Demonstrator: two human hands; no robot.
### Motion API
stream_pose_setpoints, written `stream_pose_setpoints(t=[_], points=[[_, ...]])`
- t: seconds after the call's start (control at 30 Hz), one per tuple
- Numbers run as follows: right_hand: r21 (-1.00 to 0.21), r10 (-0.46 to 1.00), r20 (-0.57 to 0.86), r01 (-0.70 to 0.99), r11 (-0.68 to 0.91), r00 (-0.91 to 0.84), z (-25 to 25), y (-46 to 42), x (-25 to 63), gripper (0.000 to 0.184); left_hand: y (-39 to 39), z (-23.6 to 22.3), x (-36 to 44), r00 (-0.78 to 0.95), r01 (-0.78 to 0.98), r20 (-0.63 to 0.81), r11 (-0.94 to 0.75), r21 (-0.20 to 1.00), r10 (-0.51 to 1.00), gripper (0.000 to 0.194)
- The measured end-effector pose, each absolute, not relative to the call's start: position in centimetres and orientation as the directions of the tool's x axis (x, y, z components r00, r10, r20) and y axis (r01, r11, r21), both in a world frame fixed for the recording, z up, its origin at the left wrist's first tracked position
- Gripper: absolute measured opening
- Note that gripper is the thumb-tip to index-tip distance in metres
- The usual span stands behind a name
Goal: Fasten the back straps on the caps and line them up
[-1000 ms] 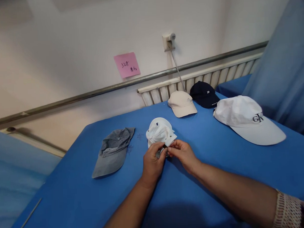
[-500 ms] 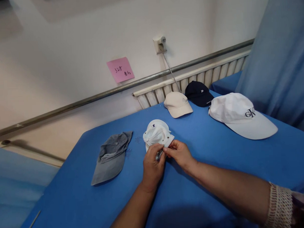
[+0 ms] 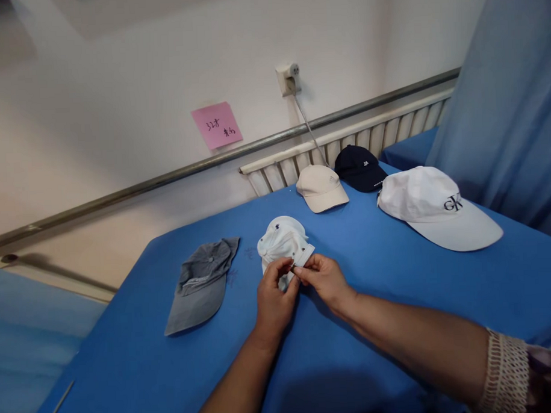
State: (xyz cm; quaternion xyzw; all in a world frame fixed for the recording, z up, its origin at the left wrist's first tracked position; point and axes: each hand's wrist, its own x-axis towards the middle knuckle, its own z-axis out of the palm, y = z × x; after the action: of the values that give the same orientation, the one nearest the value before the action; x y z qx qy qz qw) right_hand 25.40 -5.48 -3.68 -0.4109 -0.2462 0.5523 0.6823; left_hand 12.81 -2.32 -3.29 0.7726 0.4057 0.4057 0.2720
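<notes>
A small white cap [image 3: 282, 241] lies crumpled on the blue table [image 3: 373, 299] in front of me. My left hand [image 3: 273, 300] and my right hand [image 3: 322, 278] meet at its near edge, both pinching the cap's white back strap between thumb and fingers. A small dark piece, perhaps a buckle, shows between the fingertips. The cap's brim is hidden under its crown.
A grey cap [image 3: 201, 282] lies to the left. A beige cap [image 3: 320, 187], a navy cap [image 3: 358, 167] and a large white cap with dark letters [image 3: 433, 207] sit at the back right. Behind are a radiator [image 3: 346, 147], a pink note [image 3: 216, 124] and a blue curtain [image 3: 507, 102].
The view has shifted slightly, so everything sits a little further left. My hands stay pinched on the cap's strap, and my left fingers have lifted and spread a little over it.
</notes>
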Motion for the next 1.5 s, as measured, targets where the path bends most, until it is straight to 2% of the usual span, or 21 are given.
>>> stream_pose_setpoints(t=[0.3,0.37,0.53,0.67,0.77,0.87,0.97,1.03,1.17,1.3,1.4,1.5], points=[[-0.831,0.961,-0.096,-0.553,0.066,0.259,-4.2,-5.3,25.6,0.029,-2.4,-3.6,12.9,0.365,0.340,0.422,-0.540,0.770,0.830,0.034],[-0.825,0.961,-0.098,-0.561,0.067,0.259,-4.2,-5.2,25.6,0.029,-2.4,-3.6,12.9,0.375,0.361,0.450,-0.575,0.734,0.810,0.034],[-0.846,0.961,-0.100,-0.531,0.055,0.259,-4.4,-5.1,25.6,0.032,-2.4,-2.9,12.8,0.447,0.448,0.535,-0.697,0.559,0.717,0.032],[-0.857,0.976,-0.097,-0.515,0.017,0.193,-4.7,-5.1,26.0,0.033,-2.3,-2.9,12.7,0.430,0.467,0.509,-0.666,0.582,0.746,0.029],[-0.791,0.979,-0.148,-0.611,-0.032,0.141,-4.7,-5.1,26.5,0.035,-2.1,-3.4,12.4,0.368,0.458,0.471,-0.597,0.659,0.802,0.031],[-0.675,0.963,-0.249,-0.731,-0.099,0.099,-4.6,-5.0,26.9,0.034,-2.0,-3.8,12.1,0.343,0.446,0.453,-0.567,0.692,0.823,0.034],[-0.595,0.948,-0.312,-0.790,-0.145,0.062,-4.6,-4.8,27.3,0.031,-2.1,-3.6,12.1,0.367,0.458,0.472,-0.598,0.658,0.801,0.034],[-0.588,0.948,-0.314,-0.793,-0.158,0.044,-4.7,-4.8,27.4,0.030,-2.2,-3.2,12.2,0.412,0.469,0.500,-0.648,0.601,0.762,0.034],[-0.649,0.967,-0.251,-0.748,-0.138,0.039,-4.9,-4.9,27.3,0.028,-2.6,-2.4,12.5,0.501,0.519,0.526,-0.725,0.453,0.687,0.037],[-0.757,0.987,-0.147,-0.649,-0.072,0.061,-5.0,-5.0,27.1,0.026,-2.6,-2.1,12.4,0.510,0.608,0.556,-0.732,0.307,0.656,0.032],[-0.857,0.992,-0.074,-0.516,-0.009,0.106,-5.3,-4.7,27.1,0.024,-2.4,-1.9,12.0,0.489,0.616,0.576,-0.727,0.304,0.655,0.029],[-0.953,0.974,-0.009,-0.298,0.061,0.227,-6.0,-4.2,27.0,0.020,-2.2,-1.7,11.5,0.459,0.608,0.587,-0.718,0.340,0.667,0.028]])
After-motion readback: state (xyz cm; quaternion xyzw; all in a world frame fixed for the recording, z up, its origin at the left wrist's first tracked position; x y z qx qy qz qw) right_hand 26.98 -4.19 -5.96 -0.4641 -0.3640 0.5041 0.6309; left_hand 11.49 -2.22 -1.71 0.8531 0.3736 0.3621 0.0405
